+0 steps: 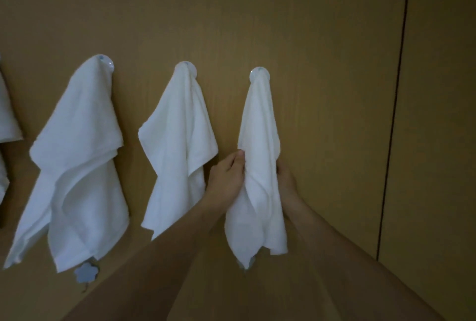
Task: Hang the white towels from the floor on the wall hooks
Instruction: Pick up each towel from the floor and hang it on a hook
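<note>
Three white towels hang from round white hooks on a tan wall. The rightmost towel (260, 140) hangs from the right hook (259, 73). My left hand (226, 176) pinches its left edge at mid height. My right hand (286, 179) grips its right edge, partly hidden behind the cloth. The middle towel (177, 145) hangs from the middle hook (187, 66), and the left towel (77, 161) from the left hook (107, 61). Part of another white towel (6, 125) shows at the far left edge.
A flower-shaped grey hook (86, 273) sits lower on the wall below the left towel. A dark vertical seam (394, 114) divides the wall panels to the right of the towels.
</note>
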A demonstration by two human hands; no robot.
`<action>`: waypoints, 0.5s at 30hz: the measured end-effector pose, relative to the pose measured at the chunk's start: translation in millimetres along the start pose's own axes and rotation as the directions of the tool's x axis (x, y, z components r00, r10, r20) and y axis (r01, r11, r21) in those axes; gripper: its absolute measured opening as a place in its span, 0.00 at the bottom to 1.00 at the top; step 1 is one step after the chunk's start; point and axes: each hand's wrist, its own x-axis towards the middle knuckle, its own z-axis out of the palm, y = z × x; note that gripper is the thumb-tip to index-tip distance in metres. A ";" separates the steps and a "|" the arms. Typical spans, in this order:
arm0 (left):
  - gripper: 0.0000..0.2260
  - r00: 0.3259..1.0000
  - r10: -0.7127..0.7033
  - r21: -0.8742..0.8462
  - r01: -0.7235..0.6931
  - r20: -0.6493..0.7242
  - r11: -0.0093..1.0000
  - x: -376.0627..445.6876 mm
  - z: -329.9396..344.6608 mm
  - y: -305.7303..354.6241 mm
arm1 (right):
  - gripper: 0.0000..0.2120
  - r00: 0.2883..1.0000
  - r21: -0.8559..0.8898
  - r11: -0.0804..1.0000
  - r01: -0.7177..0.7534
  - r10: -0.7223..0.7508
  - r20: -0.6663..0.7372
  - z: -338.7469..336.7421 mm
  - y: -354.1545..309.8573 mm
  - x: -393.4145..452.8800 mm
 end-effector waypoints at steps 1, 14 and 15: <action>0.15 1.000 -0.020 0.043 0.019 0.023 0.999 -8.0 -6.2 -4.8 | 0.17 0.999 -0.054 0.998 -0.043 0.043 -0.002 -2.2 3.2 -11.2; 0.21 0.990 0.039 0.255 -0.072 0.134 0.964 -133.0 -58.2 -6.3 | 0.21 0.933 -0.300 0.906 -0.297 0.208 -0.295 -15.5 -14.6 -212.5; 0.21 0.986 0.030 0.236 -0.069 0.164 0.969 -141.9 -56.6 0.4 | 0.20 0.929 -0.330 0.893 -0.305 0.203 -0.309 -19.7 -20.7 -225.6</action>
